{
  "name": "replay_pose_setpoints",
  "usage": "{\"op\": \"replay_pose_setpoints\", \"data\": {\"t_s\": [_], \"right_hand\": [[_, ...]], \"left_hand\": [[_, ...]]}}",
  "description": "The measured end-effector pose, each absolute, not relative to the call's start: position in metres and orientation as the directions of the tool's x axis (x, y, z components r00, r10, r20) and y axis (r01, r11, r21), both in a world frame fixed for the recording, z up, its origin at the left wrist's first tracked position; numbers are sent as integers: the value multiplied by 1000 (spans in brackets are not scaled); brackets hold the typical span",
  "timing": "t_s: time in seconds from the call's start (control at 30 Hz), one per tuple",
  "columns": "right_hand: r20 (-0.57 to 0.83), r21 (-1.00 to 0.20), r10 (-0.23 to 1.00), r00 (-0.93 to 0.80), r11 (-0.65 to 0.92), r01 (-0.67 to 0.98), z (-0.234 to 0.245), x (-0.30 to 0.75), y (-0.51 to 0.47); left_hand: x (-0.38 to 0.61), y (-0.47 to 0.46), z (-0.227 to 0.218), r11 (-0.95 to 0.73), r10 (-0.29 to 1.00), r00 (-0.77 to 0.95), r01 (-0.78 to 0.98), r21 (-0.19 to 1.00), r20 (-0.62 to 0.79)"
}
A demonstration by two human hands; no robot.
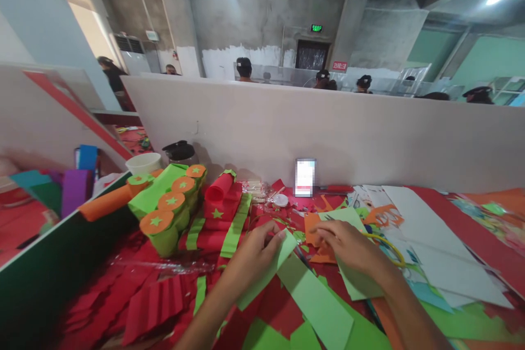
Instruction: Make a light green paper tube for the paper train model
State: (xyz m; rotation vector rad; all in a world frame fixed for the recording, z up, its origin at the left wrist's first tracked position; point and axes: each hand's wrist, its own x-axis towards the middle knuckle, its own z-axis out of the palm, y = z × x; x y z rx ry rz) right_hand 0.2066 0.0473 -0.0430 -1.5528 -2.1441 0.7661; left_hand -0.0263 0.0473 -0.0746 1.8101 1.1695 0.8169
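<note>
Two hands, the left hand (250,254) and the right hand (348,246), work over the bench (287,311). Left of them stands one green block (164,202) bearing four orange star discs (156,222), perhaps a fifth behind. Beyond the block: one white cup (143,163), one dark jug (179,152).

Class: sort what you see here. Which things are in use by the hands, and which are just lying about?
In use: left hand, right hand, light green paper strip.

Lying about: green-and-orange paper model, red paper rolls, white sheets, white cup.
</note>
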Motion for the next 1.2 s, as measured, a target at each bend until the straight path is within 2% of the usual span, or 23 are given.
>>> {"op": "replay_pose_setpoints", "data": {"t_s": [0.1, 0.17, 0.3, 0.47, 0.6, 0.77, 0.9, 1.03, 1.2], "right_hand": [[19, -796, 929, -370, 238, 557, -42, 193, 42], [5, -838, 915, -403, 224, 498, -46, 180, 40], [55, -817, 938, -343, 240, 525, -60, 163, 40], [92, -888, 948, -303, 216, 405, -65, 161, 44], [119, -888, 964, -239, 211, 408, -63, 162, 44], [98, -883, 952, -291, 217, 415, -65, 162, 45], [81, -886, 947, -312, 212, 412, -68, 162, 46], [140, -846, 961, -239, 241, 476, -66, 162, 45], [125, -848, 952, -280, 249, 468, -61, 163, 44]], "left_hand": [[-24, 48, -80, -238, 925, 371, 400, 885, 81], [-22, 47, -84, -234, 927, 367, 415, 879, 73], [-20, 47, -92, -258, 928, 361, 431, 865, 97], [-21, 49, -94, -299, 923, 361, 462, 835, 131], [-22, 49, -92, -306, 932, 338, 533, 788, 133], [-20, 46, -91, -331, 929, 345, 610, 720, 134], [-19, 45, -89, -338, 923, 362, 597, 728, 132], [-20, 46, -86, -328, 930, 339, 602, 728, 139], [-22, 46, -86, -322, 935, 325, 620, 715, 140]]}}
